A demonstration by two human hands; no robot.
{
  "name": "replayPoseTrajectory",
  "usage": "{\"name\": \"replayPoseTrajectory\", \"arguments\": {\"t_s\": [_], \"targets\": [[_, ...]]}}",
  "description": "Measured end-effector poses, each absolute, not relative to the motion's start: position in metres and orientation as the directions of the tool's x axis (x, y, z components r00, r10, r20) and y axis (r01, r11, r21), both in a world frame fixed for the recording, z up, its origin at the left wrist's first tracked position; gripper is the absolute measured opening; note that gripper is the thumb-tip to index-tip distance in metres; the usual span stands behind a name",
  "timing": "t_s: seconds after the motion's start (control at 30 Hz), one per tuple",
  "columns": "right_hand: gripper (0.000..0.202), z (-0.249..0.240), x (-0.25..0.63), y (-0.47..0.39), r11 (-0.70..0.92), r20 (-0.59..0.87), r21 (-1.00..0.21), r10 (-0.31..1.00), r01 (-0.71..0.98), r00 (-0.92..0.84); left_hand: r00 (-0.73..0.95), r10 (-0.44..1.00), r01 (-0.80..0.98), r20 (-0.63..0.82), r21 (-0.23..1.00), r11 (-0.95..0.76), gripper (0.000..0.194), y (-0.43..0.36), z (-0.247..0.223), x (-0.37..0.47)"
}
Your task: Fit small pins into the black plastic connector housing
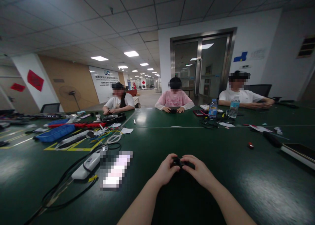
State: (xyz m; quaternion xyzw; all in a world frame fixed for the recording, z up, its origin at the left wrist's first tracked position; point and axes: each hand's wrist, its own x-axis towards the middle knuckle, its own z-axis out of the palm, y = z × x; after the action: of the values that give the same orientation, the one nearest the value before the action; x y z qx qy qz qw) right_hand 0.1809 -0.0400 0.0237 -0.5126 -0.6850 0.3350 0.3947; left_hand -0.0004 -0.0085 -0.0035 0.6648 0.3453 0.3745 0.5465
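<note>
Just above the green tabletop (147, 146), both hands meet at a small black object (181, 162) whose kind I cannot make out. My left hand (166, 169) grips its left end between thumb and fingers. At the other end, my right hand (197, 168) pinches it the same way, with a dark part showing under the fingers. The fingers cover much of the object. To the left of my hands lies a phone-like slab with a blurred bright screen (117, 169).
A white power strip (89, 164) with looping black cables lies left. Beyond it are a blue tray (56, 133) and tangled wires. Two water bottles (213, 108) stand far right of centre, and a small red item (250, 146) lies nearer. Several people sit across the table.
</note>
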Motion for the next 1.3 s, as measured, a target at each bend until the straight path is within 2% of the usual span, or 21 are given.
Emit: {"name": "replayPoseTrajectory", "arguments": {"t_s": [0.27,0.5,1.07,1.3], "targets": [[0.024,0.024,0.18,-0.041,0.242,0.201,-0.836,0.97,0.493,-0.135,0.466,0.876,0.047,0.122,0.986,-0.162,0.043,-0.008,-0.005,0.0],[0.023,0.023,0.181,-0.037,0.326,0.31,-0.827,0.944,0.458,-0.113,0.409,0.893,-0.018,0.189,0.98,-0.2,0.046,-0.007,-0.004,0.002],[0.027,0.029,0.18,-0.043,0.215,0.172,-0.832,0.976,0.511,-0.132,0.467,0.873,0.01,0.142,0.986,-0.166,0.044,-0.006,-0.008,-0.001],[0.026,0.026,0.179,-0.042,0.234,0.19,-0.835,0.972,0.498,-0.138,0.454,0.883,0.01,0.121,0.99,-0.142,0.042,-0.009,-0.001,-0.001]]}}
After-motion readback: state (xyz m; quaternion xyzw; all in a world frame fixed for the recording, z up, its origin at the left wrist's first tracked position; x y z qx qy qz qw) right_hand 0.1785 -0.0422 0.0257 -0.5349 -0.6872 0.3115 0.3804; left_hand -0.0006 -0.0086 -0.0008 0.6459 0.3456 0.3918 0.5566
